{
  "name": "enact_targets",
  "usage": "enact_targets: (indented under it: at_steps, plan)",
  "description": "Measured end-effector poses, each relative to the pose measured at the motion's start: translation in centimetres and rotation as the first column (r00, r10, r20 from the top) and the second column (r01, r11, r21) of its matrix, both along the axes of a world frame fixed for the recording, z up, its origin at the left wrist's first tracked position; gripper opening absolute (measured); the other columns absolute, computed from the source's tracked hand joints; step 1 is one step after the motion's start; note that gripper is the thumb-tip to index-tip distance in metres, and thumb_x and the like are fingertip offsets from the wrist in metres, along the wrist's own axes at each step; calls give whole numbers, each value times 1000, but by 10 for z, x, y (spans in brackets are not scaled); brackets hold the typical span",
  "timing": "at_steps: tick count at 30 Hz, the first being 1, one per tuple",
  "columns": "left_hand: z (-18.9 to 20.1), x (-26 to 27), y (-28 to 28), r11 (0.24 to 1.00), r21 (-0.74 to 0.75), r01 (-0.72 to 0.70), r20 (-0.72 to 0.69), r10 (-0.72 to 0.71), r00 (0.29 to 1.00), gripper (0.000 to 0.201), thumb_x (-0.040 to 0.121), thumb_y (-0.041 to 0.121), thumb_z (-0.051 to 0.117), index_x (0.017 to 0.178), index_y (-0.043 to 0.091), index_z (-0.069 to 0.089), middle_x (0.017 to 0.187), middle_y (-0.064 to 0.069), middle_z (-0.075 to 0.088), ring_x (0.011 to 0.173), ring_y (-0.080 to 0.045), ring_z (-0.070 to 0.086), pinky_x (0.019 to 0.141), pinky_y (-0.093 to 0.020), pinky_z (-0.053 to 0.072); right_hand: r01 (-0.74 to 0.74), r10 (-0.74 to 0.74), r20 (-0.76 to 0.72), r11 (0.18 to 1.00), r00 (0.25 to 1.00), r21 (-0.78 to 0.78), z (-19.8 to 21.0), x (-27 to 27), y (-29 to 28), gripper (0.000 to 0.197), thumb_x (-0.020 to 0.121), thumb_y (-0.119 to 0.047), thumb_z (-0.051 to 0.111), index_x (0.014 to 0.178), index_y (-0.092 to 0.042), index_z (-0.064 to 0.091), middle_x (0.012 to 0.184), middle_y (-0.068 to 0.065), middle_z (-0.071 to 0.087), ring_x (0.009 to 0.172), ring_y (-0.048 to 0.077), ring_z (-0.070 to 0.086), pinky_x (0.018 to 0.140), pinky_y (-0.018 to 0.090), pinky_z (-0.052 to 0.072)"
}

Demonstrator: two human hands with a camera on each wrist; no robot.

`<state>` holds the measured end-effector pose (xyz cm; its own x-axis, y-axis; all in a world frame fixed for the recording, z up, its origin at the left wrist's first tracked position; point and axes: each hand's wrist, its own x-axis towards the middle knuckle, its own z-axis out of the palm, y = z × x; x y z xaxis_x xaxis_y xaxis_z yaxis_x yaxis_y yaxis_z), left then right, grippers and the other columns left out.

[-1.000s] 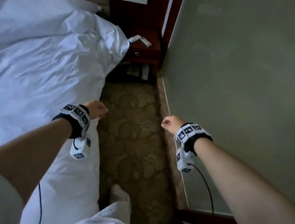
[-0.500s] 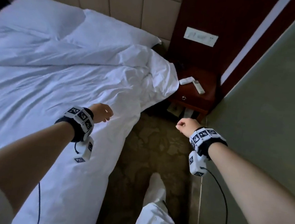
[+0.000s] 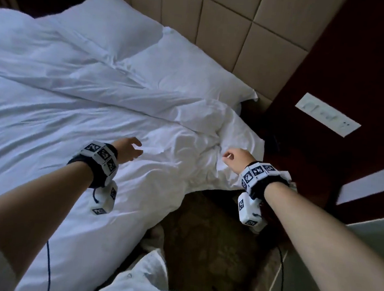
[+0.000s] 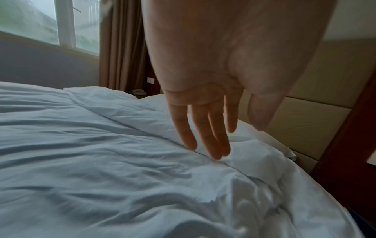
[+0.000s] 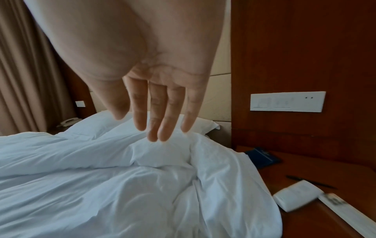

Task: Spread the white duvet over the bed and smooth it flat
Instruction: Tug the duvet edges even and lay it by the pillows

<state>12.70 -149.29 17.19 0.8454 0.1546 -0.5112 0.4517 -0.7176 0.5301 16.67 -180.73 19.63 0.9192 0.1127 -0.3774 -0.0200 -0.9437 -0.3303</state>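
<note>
The white duvet [image 3: 72, 123] covers the bed with many creases. Its near right corner [image 3: 229, 130] is bunched up and hangs off the bed's edge towards the nightstand. My left hand [image 3: 130, 148] is over the duvet left of that bunch, fingers straight and spread, holding nothing. In the left wrist view the left hand's fingertips [image 4: 205, 145] point down at a fold of the duvet [image 4: 101, 177]; contact is unclear. My right hand [image 3: 234, 158] hovers over the crumpled corner. The right wrist view shows the right hand [image 5: 162, 116] with straight fingers above the duvet [image 5: 122, 193].
Two white pillows [image 3: 117, 34] [image 3: 188, 75] lie against the padded headboard [image 3: 220, 20]. A dark wood nightstand [image 5: 305, 169] on the right carries a notepad [image 5: 297, 194], a remote [image 5: 346, 209] and a pen. Patterned carpet [image 3: 213, 240] fills the narrow aisle where I stand.
Both hands were loose fists beside the bed; they have moved forward over the duvet's bunched corner and their fingers have straightened. The view has swung towards the head of the bed.
</note>
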Motion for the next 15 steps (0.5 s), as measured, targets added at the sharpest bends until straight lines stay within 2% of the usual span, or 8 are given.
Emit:
enact_targets:
  at_steps: [3,5,9,15]
  plan:
    - [-15,71,-5,1000,22,-17,14,17,1000,39,92,21,57,127,5,50,109,-22,65,98,-32,62,86,-33,46,-37,37,-16,999,999,-6,-11,71,-1,26,93,-25,52,112,-10,63,104,8,64,95,24,57,76,25,41]
    - [-24,122,-9,999,34,-39,17,38,999,41,92,20,57,129,5,50,119,-22,62,111,-36,58,97,-38,45,-48,47,-41,999,998,-4,-21,119,-3,29,93,-25,53,117,-11,60,112,10,64,105,27,58,87,29,44]
    - [-39,232,-28,999,34,-26,9,26,1000,42,92,18,57,130,3,47,125,-23,58,116,-38,54,99,-39,43,-28,26,-54,999,998,-28,-38,216,-13,35,93,-26,53,124,-11,54,120,13,61,112,30,56,93,32,44]
    - [-46,339,-61,993,94,68,45,-72,996,44,90,22,59,131,9,49,129,-16,54,119,-32,52,99,-34,38,-11,12,-58,1000,998,16,-63,327,-23,40,90,-21,58,127,-8,53,128,16,53,120,33,51,102,38,41]
